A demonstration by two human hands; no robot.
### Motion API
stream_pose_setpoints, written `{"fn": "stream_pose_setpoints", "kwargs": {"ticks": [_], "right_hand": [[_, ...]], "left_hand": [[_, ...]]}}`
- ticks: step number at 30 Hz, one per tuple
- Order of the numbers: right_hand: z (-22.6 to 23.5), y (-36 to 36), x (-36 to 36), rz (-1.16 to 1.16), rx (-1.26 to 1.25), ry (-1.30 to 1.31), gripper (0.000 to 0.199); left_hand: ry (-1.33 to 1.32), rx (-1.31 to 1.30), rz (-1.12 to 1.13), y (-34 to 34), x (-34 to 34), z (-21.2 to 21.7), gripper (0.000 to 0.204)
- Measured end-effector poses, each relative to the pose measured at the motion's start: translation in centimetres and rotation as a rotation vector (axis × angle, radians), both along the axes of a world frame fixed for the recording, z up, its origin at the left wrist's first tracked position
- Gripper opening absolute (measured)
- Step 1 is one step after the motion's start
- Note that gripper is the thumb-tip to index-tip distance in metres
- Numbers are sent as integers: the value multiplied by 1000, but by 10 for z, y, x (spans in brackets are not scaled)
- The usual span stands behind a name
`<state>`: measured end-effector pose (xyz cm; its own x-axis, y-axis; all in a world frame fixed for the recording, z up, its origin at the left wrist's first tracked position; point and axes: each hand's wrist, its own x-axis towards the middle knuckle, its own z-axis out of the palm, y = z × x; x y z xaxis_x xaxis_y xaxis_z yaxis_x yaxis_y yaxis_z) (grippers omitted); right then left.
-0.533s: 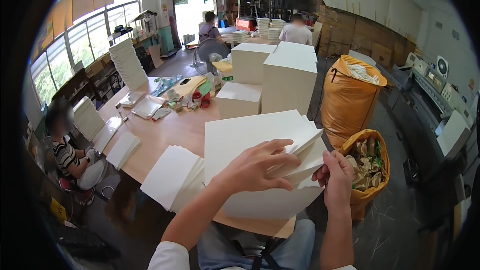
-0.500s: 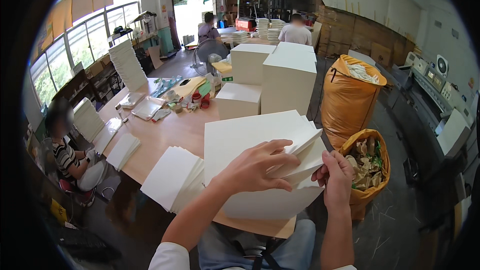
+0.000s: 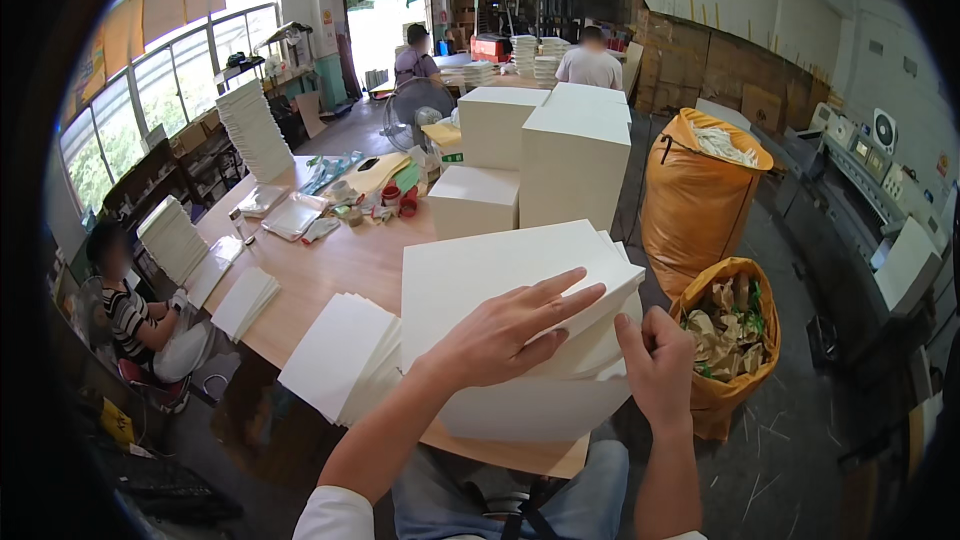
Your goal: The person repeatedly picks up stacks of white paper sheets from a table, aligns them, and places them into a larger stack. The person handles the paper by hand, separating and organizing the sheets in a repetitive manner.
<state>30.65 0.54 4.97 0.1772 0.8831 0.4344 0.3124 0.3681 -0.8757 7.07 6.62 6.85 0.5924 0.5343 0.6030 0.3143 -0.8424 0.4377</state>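
Note:
A thick stack of white paper sheets (image 3: 480, 285) lies on the near end of the table, its top sheets fanned and lifted at the right corner. My left hand (image 3: 510, 330) rests across these top sheets, fingers stretched out and apart. At the stack's right edge my right hand (image 3: 658, 355) is closed, its thumb against the edges of the raised sheets; the curled fingertips are hidden. Just left of the stack sits a smaller fanned pile of white sheets (image 3: 340, 355).
Tall white paper blocks (image 3: 575, 160) stand behind the stack. Two orange sacks, a large one (image 3: 695, 200) and a smaller one (image 3: 740, 390), are on the floor at right. Tape rolls and bags clutter the wooden table (image 3: 340, 265). A seated person (image 3: 140, 315) is at left; two people work farther back.
My left hand has flattened and slid slightly left over the sheets, its fingers straighter. My right hand has shifted a little left, and its thumb now points up along the sheet edges.

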Motion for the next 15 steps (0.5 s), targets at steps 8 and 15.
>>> {"fn": "stream_pose_setpoints", "kwargs": {"ticks": [8,15], "right_hand": [[13,1,-5,163,-139,537,37],[7,-1,0,155,-156,489,37]], "left_hand": [[103,54,-45,-2,-3,4,39],[72,-45,-56,1,-6,2,48]]}}
